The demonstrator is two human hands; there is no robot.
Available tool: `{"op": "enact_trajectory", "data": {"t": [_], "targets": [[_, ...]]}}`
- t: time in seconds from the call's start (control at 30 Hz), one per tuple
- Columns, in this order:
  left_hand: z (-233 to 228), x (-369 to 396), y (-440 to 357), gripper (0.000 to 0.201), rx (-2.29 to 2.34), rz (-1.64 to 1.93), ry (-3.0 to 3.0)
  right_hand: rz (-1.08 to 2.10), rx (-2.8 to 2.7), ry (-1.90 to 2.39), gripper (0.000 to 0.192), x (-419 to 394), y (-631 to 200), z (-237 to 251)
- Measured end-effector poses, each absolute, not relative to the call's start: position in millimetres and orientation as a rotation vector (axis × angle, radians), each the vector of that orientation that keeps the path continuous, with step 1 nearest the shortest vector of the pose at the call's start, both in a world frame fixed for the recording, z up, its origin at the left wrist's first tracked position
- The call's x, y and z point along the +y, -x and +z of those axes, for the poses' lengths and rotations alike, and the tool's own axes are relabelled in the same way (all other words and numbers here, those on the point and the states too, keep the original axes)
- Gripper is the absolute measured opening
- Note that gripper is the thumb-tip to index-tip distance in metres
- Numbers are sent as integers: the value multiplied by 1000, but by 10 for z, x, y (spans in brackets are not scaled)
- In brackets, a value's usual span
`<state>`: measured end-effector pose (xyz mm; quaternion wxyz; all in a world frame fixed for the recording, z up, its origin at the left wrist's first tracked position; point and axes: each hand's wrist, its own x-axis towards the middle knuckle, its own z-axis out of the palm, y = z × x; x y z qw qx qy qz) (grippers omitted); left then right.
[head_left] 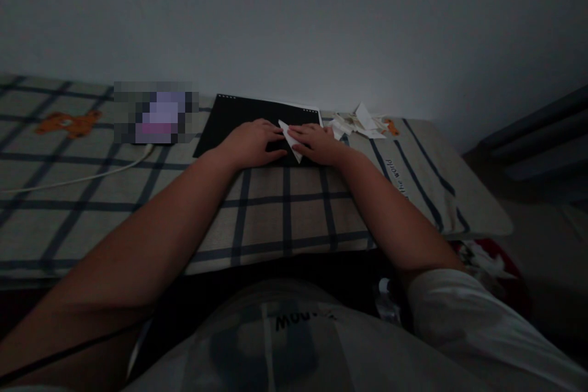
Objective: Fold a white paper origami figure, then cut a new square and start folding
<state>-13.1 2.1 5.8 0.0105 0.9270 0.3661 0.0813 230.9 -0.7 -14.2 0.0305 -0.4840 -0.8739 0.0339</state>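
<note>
A small white piece of folded paper [290,142], narrow and pointed at its ends, lies on a black spiral-holed notebook [215,125]. My left hand [255,144] rests on the notebook at the paper's left side, fingers stretched and thumb apart, fingertips close to the paper's edge. From the right, my right hand [316,143] has its fingers over the paper, with the thumb at its lower part. Part of the paper is hidden under these fingers. To the right of the notebook is a loose pile of white paper pieces [365,121].
The checked tablecloth [261,208] covers a table against the wall. A blurred-out phone-like device [160,116] with a white cable [92,177] lies at left. Below the table's right edge are a plastic bottle [387,300] and a red container [514,269] holding crumpled white scraps.
</note>
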Motion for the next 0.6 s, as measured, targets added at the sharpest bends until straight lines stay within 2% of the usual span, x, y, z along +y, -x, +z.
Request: {"op": "enact_trajectory", "data": {"t": [0.17, 0.37, 0.6], "targets": [[49, 3, 96, 54, 1206, 357, -2883, 55, -2687, 1498, 60, -45, -2284, -130], [-16, 53, 89, 55, 1169, 219, -2890, 13, -2635, 1451, 55, -117, -2239, -90], [11, 74, 123, 55, 1091, 262, -2856, 63, -2551, 1437, 51, -114, -2245, -49]]}}
